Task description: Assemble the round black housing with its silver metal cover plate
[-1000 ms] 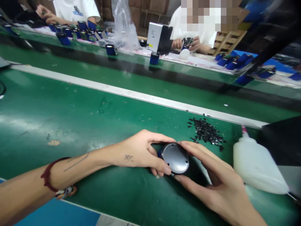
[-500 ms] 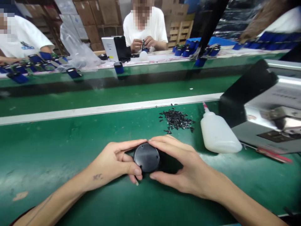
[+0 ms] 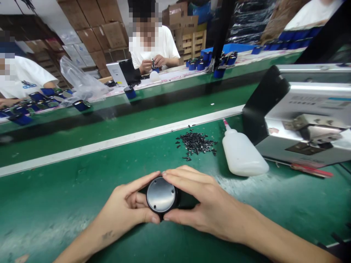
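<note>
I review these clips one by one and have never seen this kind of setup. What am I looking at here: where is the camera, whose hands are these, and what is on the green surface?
The camera sits on a person's head and looks forward and down, so the two bare arms coming in from below are that person's own. The left hand and the right hand both grip a round black part with a flat, shiny disc-shaped face, low over the green work surface. Beyond the hands lie a pile of small black pieces, a white squeeze bottle on its side, and a silver machine at the right. Across the belt, other people in white shirts handle small blue parts.
</note>
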`<move>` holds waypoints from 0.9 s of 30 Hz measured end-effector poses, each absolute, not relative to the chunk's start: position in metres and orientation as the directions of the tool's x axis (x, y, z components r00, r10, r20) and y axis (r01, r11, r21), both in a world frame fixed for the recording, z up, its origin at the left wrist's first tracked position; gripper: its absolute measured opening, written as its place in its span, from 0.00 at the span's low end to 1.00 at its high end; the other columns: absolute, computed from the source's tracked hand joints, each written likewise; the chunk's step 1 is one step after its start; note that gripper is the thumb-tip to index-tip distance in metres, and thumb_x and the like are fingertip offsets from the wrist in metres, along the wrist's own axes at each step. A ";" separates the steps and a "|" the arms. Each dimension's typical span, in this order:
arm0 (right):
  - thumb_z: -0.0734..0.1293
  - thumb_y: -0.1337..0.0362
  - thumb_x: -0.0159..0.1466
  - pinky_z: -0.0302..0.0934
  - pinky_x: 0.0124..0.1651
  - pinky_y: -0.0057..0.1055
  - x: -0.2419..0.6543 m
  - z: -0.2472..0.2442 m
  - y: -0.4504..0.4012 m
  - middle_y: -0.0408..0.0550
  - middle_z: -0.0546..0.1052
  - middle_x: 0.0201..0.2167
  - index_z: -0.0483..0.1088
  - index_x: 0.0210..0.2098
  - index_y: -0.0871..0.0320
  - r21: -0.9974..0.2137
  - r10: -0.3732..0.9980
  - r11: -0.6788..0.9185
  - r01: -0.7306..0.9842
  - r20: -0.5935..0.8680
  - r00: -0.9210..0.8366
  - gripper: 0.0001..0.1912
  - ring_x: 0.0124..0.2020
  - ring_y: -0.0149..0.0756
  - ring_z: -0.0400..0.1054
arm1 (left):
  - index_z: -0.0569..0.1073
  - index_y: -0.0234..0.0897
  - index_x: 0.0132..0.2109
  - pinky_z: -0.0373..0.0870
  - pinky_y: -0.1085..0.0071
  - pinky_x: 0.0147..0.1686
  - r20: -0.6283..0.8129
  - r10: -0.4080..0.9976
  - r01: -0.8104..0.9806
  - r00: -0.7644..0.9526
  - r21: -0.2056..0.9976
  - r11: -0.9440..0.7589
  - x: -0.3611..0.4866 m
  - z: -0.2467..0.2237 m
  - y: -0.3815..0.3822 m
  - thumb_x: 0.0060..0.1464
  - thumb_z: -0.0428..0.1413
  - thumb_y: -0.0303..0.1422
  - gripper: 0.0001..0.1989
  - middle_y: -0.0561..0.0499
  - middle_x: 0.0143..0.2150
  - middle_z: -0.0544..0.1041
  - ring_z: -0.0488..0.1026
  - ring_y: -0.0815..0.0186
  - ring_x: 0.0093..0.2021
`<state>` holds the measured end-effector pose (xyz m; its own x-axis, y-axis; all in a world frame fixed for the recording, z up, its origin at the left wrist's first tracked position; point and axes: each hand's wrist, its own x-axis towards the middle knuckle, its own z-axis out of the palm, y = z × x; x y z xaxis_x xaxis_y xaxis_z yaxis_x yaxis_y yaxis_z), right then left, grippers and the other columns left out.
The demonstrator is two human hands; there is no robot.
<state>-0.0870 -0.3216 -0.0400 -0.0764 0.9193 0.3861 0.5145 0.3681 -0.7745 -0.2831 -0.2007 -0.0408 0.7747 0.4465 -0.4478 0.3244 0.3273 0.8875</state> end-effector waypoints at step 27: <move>0.75 0.70 0.56 0.64 0.50 0.32 -0.088 -0.047 -0.315 0.48 0.74 0.45 0.67 0.54 0.60 -0.813 0.916 0.385 0.436 0.395 -0.072 0.28 0.47 0.35 0.65 | 0.73 0.57 0.53 0.66 0.87 0.21 -0.028 0.579 0.063 0.815 0.997 -0.042 -0.276 -0.042 -0.216 0.40 0.68 0.21 0.35 0.60 0.27 0.74 0.68 0.78 0.19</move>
